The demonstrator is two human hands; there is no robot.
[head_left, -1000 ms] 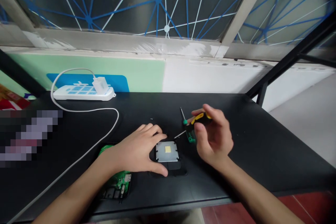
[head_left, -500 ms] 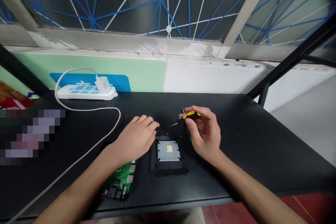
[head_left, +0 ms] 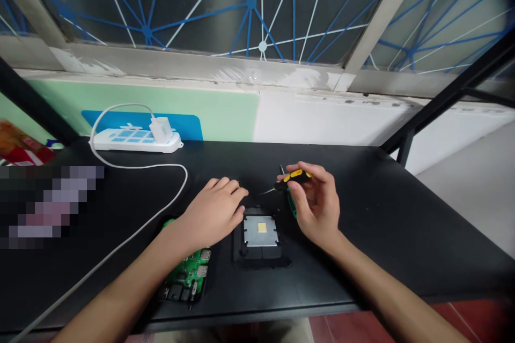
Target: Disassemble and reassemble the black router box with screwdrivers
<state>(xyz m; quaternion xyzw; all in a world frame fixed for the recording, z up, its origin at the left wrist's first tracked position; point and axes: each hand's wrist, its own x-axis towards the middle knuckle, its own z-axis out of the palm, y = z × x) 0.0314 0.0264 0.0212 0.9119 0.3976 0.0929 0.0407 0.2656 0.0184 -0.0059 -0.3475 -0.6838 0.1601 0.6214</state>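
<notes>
In my right hand [head_left: 322, 206] is a screwdriver [head_left: 295, 176] with a yellow and black handle, its thin shaft pointing left and slightly down. My left hand [head_left: 217, 211] reaches palm down over the table, fingers stretched out with the tips left of the screwdriver's tip; nothing shows in them. Between my hands lies a black plastic cover [head_left: 263, 263] with a silver metal plate [head_left: 251, 238] and a small pale yellow pad [head_left: 262, 228]. A green circuit board [head_left: 188, 270] in a black case is partly hidden under my left forearm. A green-handled tool [head_left: 292, 204] lies behind my right hand.
At the back left stands a white power strip [head_left: 120, 142] with a charger [head_left: 161, 129] plugged in. Its white cable [head_left: 139, 230] loops across the left of the black table [head_left: 362, 171]. A red and orange package [head_left: 26, 144] sits at the far left.
My left hand has moved slightly right, its fingertips a little closer to the screwdriver's tip. The whole view has shifted a little. My right hand keeps its hold on the screwdriver.
</notes>
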